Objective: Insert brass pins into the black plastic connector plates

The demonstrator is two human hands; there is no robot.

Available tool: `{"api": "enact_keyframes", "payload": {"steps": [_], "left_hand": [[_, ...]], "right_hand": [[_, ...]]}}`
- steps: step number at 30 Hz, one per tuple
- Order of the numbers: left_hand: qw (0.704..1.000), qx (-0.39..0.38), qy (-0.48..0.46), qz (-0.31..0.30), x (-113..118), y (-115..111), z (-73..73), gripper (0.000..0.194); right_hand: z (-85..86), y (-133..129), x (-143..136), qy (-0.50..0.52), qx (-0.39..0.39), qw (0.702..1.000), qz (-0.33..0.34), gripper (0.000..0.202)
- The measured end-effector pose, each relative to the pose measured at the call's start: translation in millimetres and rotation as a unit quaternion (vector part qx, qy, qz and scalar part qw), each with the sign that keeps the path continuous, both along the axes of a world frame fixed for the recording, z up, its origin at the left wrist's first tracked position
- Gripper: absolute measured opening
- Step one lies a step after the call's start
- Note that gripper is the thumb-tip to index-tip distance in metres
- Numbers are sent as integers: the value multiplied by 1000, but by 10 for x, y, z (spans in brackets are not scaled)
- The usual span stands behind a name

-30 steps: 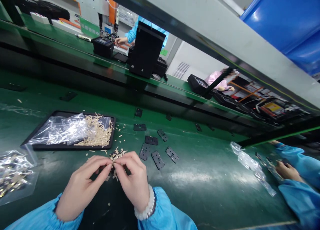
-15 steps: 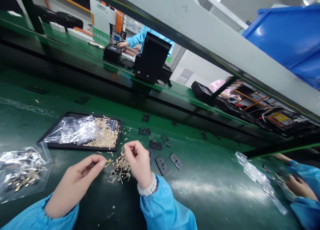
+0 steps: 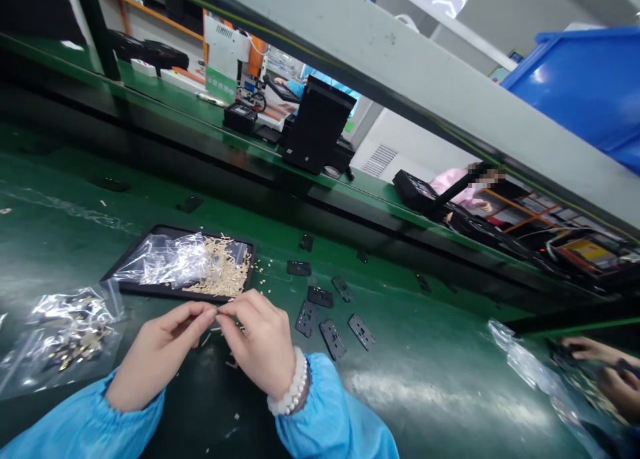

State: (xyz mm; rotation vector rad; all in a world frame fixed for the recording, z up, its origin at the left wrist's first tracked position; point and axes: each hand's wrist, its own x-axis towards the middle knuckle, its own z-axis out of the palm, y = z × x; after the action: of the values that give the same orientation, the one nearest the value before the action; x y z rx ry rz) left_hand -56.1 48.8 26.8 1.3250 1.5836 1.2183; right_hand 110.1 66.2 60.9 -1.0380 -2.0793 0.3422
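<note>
My left hand [image 3: 160,352] is closed in a pinch, its fingertips meeting those of my right hand [image 3: 263,346]. A tiny dark piece shows between the fingertips, too small to name. My right hand is also pinched and wears a white beaded bracelet [image 3: 295,389]. Both are just in front of a black tray [image 3: 145,287] that holds clear plastic bags [image 3: 170,262] and many small beige strips [image 3: 227,272]. More beige strips lie on the green table, mostly hidden behind my right hand. To its right are several flat black plastic parts [image 3: 333,339].
A clear bag of shiny metal pieces [image 3: 83,342] lies at the left. Clear plastic wrap [image 3: 520,359] and another person's hands [image 3: 617,386] are at the far right. Behind the green table [image 3: 430,386] stands a raised shelf with a black panel [image 3: 320,126]. A blue bin [image 3: 580,86] is above right.
My right hand has moved left and down from above the loose strips, and its fingertips now meet my left hand's. The view has shifted slightly. The other person's hands at the right have moved.
</note>
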Motion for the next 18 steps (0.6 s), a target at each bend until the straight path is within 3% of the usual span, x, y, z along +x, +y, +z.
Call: {"api": "enact_keyframes", "payload": {"steps": [4,10,14,18], "left_hand": [[990,124,58,-22,16,-40,90,26],[945,279,165,-43,47,-94,115,10],[938,293,183,-32,77,-114,69,10],[958,231,170,-9,43,-101,-11,16]], "right_hand": [[-6,-48,34,8,14,1000,-2,18],[-33,-97,0,13,64,998,-25,16],[-76,-79,-70,91,-3,994,-54,15],[-57,22,-75,187,-100,976,-48,14]]}}
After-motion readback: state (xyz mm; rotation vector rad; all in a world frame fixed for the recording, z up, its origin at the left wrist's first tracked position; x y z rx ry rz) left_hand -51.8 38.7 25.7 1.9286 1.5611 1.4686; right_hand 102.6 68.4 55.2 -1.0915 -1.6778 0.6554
